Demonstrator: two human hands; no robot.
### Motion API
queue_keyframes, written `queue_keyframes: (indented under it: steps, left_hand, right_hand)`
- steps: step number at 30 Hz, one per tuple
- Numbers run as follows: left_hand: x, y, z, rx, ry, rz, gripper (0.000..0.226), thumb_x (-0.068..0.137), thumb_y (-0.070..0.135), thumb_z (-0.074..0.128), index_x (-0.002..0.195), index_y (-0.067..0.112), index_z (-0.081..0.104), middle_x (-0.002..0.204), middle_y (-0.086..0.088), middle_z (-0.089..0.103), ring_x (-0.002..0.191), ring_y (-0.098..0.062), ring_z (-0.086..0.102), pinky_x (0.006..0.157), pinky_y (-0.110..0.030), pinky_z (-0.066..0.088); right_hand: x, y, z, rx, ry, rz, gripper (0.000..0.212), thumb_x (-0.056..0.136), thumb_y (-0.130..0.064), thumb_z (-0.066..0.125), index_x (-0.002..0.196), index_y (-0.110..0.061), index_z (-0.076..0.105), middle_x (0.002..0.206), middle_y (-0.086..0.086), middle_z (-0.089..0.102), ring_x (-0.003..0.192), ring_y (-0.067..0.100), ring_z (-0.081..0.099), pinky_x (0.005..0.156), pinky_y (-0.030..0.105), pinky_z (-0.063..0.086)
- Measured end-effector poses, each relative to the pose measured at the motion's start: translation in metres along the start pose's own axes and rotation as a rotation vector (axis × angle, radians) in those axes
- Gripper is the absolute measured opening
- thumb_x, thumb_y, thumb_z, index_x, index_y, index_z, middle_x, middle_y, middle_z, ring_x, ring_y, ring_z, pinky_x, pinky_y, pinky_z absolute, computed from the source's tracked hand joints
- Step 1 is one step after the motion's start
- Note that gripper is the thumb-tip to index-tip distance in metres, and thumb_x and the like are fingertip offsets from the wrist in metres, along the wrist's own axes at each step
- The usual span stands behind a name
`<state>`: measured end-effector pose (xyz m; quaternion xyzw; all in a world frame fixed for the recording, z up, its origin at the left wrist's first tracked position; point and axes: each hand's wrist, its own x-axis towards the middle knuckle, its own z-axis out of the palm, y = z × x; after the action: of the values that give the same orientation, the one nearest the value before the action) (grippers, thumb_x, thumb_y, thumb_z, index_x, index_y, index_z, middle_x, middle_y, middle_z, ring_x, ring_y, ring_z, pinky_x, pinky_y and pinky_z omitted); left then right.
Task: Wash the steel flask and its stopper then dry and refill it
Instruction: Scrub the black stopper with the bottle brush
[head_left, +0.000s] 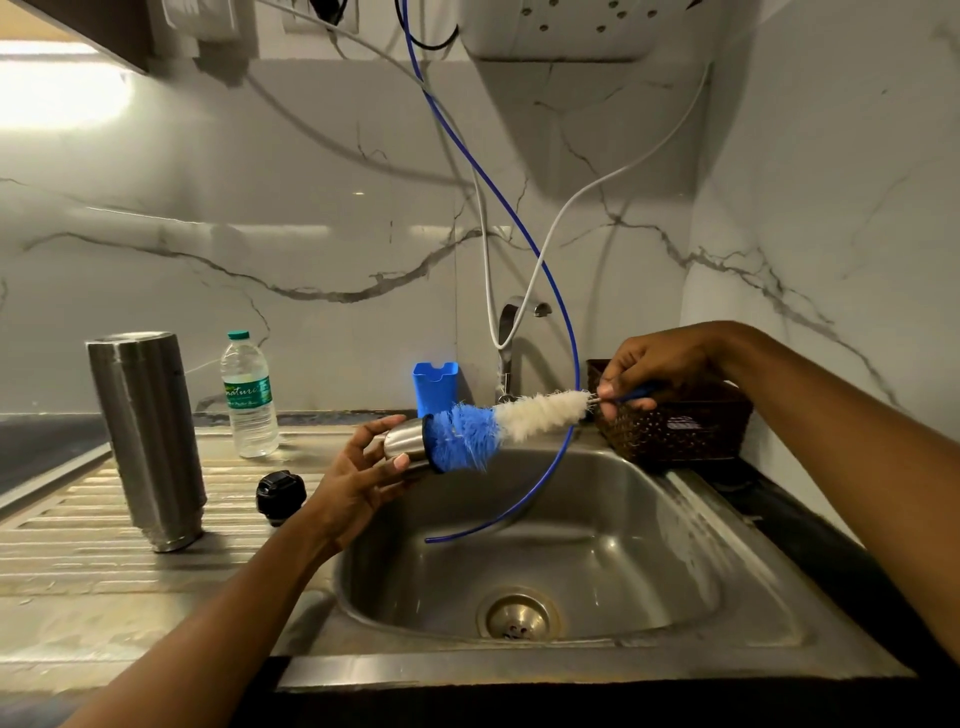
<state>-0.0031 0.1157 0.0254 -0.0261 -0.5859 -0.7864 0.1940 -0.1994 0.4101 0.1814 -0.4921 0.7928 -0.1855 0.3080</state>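
L hand (358, 483) grips steel cap-cup (408, 441) above sink (691, 525); R hand (654, 364) pinches handle of bottle brush (524, 415), blue bristles in the cup mouth. Steel flask (145, 436) stands mouth-down on drainboard (67, 525), black stopper (280, 496) near it.

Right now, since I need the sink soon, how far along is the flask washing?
The flask stands mouth down on the draining board, probably washed already. In hand: the left hand holds the steel cup while the right hand pushes the brush into it. The black stopper lies on the board, state unclear. Drying and refilling are left.
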Motion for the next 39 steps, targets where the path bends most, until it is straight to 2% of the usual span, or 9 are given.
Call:
queue_keyframes:
  steps: [5, 9, 13, 17, 21, 25, 30, 35, 39]
  left_hand:
    - [-0.002, -0.001, 0.002, -0.033, 0.017, -0.002, 0.101, 0.026, 0.033, 0.098, 0.117, 0.020, 0.055, 0.121, -0.012, 0.057, 0.103, -0.028, 0.064, 0.073, -0.034, 0.059]
    - [-0.001, -0.001, 0.001, -0.040, 0.032, -0.004, 0.102, 0.026, 0.033, 0.098, 0.117, 0.019, 0.054, 0.119, -0.012, 0.058, 0.100, -0.028, 0.065, 0.072, -0.034, 0.059]
    - [0.002, 0.000, -0.005, -0.113, 0.076, -0.005, 0.104, 0.028, 0.034, 0.098, 0.121, 0.020, 0.051, 0.120, -0.015, 0.060, 0.098, -0.029, 0.067, 0.075, -0.037, 0.059]
    - [0.002, -0.001, 0.001, -0.209, 0.110, -0.044, 0.110, 0.032, 0.036, 0.096, 0.127, 0.013, 0.046, 0.122, -0.019, 0.058, 0.101, -0.033, 0.067, 0.071, -0.035, 0.059]
    - [0.003, -0.001, 0.005, -0.341, 0.226, -0.066, 0.072, 0.073, 0.029, 0.069, 0.136, 0.006, 0.041, 0.126, -0.025, 0.055, 0.106, -0.035, 0.062, 0.072, -0.036, 0.060]
    - [0.005, 0.001, 0.006, -0.354, 0.326, -0.074, 0.039, 0.091, 0.026, 0.055, 0.125, 0.008, 0.048, 0.102, -0.016, 0.062, 0.092, -0.022, 0.061, 0.072, -0.028, 0.057]
    - [0.001, 0.005, 0.011, -0.390, 0.348, -0.086, 0.028, 0.086, 0.025, 0.059, 0.110, 0.010, 0.056, 0.103, -0.016, 0.063, 0.096, -0.025, 0.062, 0.081, -0.032, 0.055]
    - [0.000, 0.004, 0.016, -0.383, 0.274, -0.124, 0.055, 0.077, 0.029, 0.063, 0.127, 0.009, 0.049, 0.115, -0.020, 0.061, 0.102, -0.030, 0.063, 0.066, -0.030, 0.060]
    - [0.000, 0.004, 0.019, -0.411, 0.261, -0.100, 0.056, 0.076, 0.031, 0.061, 0.125, 0.006, 0.051, 0.116, -0.020, 0.061, 0.101, -0.030, 0.064, 0.066, -0.030, 0.059]
  right_hand:
    - [-0.004, -0.003, 0.002, 0.016, 0.027, -0.003, 0.031, 0.091, -0.027, 0.054, 0.100, 0.000, 0.066, 0.053, 0.000, 0.051, 0.053, 0.011, 0.045, 0.066, 0.025, 0.041]
    - [-0.013, -0.009, 0.001, -0.059, 0.101, 0.035, 0.031, 0.096, -0.018, 0.048, 0.104, 0.006, 0.063, 0.051, -0.001, 0.048, 0.053, 0.009, 0.045, 0.072, 0.026, 0.042]
    - [-0.029, -0.019, 0.001, -0.102, 0.132, 0.056, 0.025, 0.097, -0.017, 0.046, 0.094, -0.014, 0.071, 0.054, 0.004, 0.045, 0.044, 0.007, 0.038, 0.047, 0.014, 0.034]
    - [-0.028, -0.004, 0.014, -0.129, 0.263, 0.019, 0.020, 0.094, -0.023, 0.052, 0.095, -0.020, 0.072, 0.056, -0.001, 0.054, 0.058, 0.016, 0.045, 0.066, 0.028, 0.040]
    - [-0.016, 0.023, 0.049, -0.025, 0.463, -0.066, 0.016, 0.092, -0.021, 0.056, 0.095, -0.016, 0.071, 0.068, 0.002, 0.065, 0.060, 0.008, 0.056, 0.061, 0.020, 0.046]
    - [0.008, 0.050, 0.080, 0.053, 0.645, -0.138, 0.018, 0.087, -0.028, 0.061, 0.093, -0.016, 0.072, 0.088, 0.012, 0.070, 0.082, 0.017, 0.063, 0.078, 0.028, 0.050]
    - [0.032, 0.058, 0.097, 0.011, 0.750, -0.197, 0.018, 0.089, -0.015, 0.062, 0.104, -0.024, 0.067, 0.096, -0.017, 0.063, 0.089, -0.007, 0.058, 0.074, 0.005, 0.044]
    - [0.041, 0.059, 0.102, -0.078, 0.857, -0.250, 0.021, 0.089, -0.016, 0.061, 0.109, -0.022, 0.067, 0.092, -0.018, 0.062, 0.087, -0.003, 0.058, 0.073, 0.009, 0.043]
    - [0.044, 0.064, 0.102, -0.126, 0.885, -0.255, 0.022, 0.089, -0.015, 0.062, 0.109, -0.020, 0.067, 0.091, -0.014, 0.061, 0.087, 0.003, 0.058, 0.075, 0.014, 0.045]
